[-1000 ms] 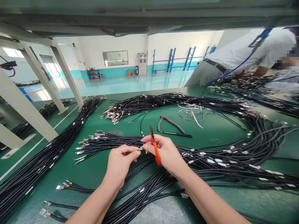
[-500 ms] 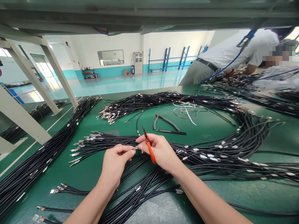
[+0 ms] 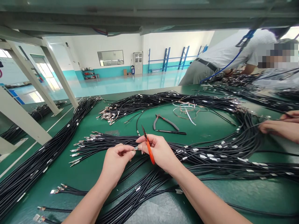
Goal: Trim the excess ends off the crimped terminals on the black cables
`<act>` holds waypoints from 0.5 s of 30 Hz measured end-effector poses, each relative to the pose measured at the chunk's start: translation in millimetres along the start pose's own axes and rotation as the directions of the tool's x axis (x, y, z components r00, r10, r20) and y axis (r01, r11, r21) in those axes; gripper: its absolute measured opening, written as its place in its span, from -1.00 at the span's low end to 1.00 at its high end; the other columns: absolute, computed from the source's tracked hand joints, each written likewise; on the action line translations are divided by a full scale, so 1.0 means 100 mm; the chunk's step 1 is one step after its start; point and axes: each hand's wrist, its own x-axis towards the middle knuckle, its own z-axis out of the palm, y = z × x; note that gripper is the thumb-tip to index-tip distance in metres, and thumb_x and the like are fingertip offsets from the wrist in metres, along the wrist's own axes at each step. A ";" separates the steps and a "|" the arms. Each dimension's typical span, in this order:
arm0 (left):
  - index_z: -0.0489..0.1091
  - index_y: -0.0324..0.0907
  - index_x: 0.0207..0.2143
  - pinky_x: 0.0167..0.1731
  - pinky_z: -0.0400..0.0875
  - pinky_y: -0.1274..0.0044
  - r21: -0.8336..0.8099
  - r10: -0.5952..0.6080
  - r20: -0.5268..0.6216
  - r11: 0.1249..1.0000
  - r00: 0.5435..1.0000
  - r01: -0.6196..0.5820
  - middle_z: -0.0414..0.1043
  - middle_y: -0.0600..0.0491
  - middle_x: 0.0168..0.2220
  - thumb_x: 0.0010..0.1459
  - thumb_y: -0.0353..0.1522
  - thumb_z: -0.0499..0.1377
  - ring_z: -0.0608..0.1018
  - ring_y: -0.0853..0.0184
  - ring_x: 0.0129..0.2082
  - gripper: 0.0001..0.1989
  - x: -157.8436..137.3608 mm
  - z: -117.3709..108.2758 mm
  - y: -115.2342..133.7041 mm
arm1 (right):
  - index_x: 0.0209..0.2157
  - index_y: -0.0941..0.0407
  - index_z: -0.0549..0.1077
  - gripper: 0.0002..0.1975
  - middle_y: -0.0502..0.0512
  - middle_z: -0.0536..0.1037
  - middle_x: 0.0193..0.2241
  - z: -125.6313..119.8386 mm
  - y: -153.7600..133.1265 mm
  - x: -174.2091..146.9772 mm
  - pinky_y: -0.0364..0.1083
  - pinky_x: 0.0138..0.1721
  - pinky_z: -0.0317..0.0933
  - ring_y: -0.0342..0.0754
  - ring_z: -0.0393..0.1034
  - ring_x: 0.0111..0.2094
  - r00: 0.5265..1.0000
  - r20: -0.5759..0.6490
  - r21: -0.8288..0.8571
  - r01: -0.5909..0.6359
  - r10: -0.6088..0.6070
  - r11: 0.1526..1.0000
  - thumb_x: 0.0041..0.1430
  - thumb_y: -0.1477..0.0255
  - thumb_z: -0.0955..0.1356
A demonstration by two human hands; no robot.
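Note:
My left hand (image 3: 116,163) is closed, with thumb and forefinger pinching a small metal cable connector (image 3: 135,148). Against the other side of that connector are the fingertips of my right hand (image 3: 164,154). Tucked in the right hand are orange-handled pliers (image 3: 150,151), their dark pointed tips sticking up past the fingers. Black cables (image 3: 140,193) with metal ends and white labels run beneath both hands. The connector is small, and the fingers partly cover it. Beyond the hands lie grey-handled pliers (image 3: 173,123) and a thin black pen-like tool (image 3: 171,132).
A long cable bundle (image 3: 56,146) crosses the green table (image 3: 112,168) at left, beside white frame posts (image 3: 58,71). A curved bundle (image 3: 149,101) and loose thin wires (image 3: 187,109) lie further back. Another person's hands (image 3: 275,127) touch cables at right; someone bends over behind (image 3: 233,53).
Another person's hands have come into view at the right edge, on the cable bundle. My own hands have barely moved and keep the same grip.

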 end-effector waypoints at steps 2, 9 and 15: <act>0.48 -0.20 -0.51 -0.51 0.26 0.57 0.071 0.061 0.009 0.996 0.998 -0.062 0.39 0.07 -0.52 -0.16 -0.37 0.20 0.37 0.39 -0.53 -0.90 0.00 0.00 -0.01 | -0.43 0.17 0.43 -0.86 -0.07 0.37 -0.63 0.01 -0.01 0.00 -0.18 -0.51 0.11 -0.20 0.21 -0.59 1.000 -0.027 -0.009 0.002 -0.002 1.000 -0.13 0.43 0.35; 0.47 -0.17 -0.41 -0.51 0.27 0.59 0.167 0.194 -0.028 0.968 0.981 -0.186 0.40 0.08 -0.50 -0.10 -0.42 0.18 0.39 0.40 -0.53 -0.87 -0.03 0.05 -0.03 | -0.44 0.18 0.43 -0.84 -0.07 0.36 -0.60 0.04 -0.01 -0.02 -0.17 -0.47 0.12 -0.20 0.20 -0.56 1.000 0.009 0.017 0.024 -0.024 1.000 -0.14 0.41 0.37; 0.47 -0.18 -0.49 -0.55 0.24 0.60 0.255 0.237 -0.040 0.942 0.971 -0.219 0.43 0.08 -0.51 -0.08 -0.43 0.17 0.37 0.42 -0.56 -0.92 -0.05 0.04 0.00 | -0.42 0.18 0.42 -0.84 -0.05 0.37 -0.55 0.04 0.02 -0.01 -0.17 -0.44 0.13 -0.19 0.20 -0.52 0.998 0.032 -0.056 0.062 -0.060 0.996 -0.11 0.40 0.36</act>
